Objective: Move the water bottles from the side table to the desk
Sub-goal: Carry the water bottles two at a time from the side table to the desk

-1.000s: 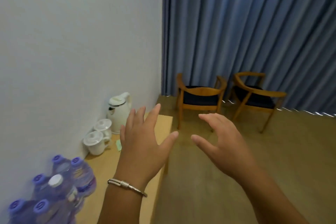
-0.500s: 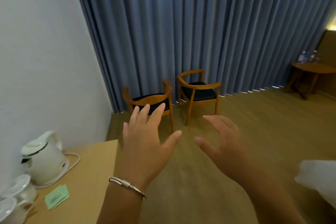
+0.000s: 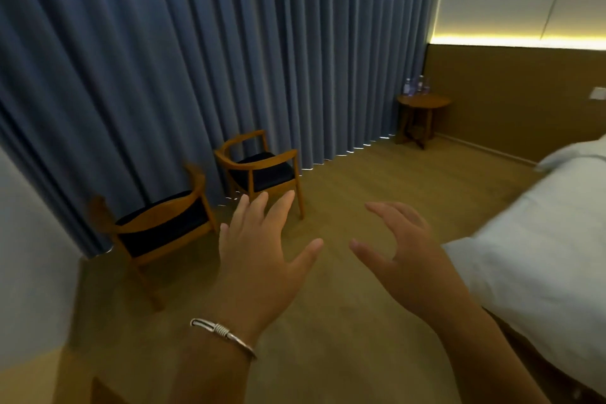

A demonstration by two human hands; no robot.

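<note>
A few clear water bottles (image 3: 416, 86) with purple labels stand on a small round wooden side table (image 3: 436, 102) in the far right corner, by the curtain. My left hand (image 3: 259, 249), with a silver bangle on its wrist, is held out in front of me, fingers spread and empty. My right hand (image 3: 403, 252) floats beside it, fingers loosely bent, holding nothing. Both hands are far from the bottles. A corner of the light wooden desk (image 3: 39, 380) shows at the bottom left.
Two wooden armchairs with dark seats, one (image 3: 157, 226) nearer and one (image 3: 262, 167) farther, stand along the blue curtain (image 3: 229, 59). A bed with white sheets (image 3: 541, 256) fills the right side. Wooden floor (image 3: 344, 180) runs between chairs and bed toward the side table.
The view has swung right: the desk with its bottles, kettle and cups has left the frame, and the side table and bed have come into view. Both hands stay raised and empty.
</note>
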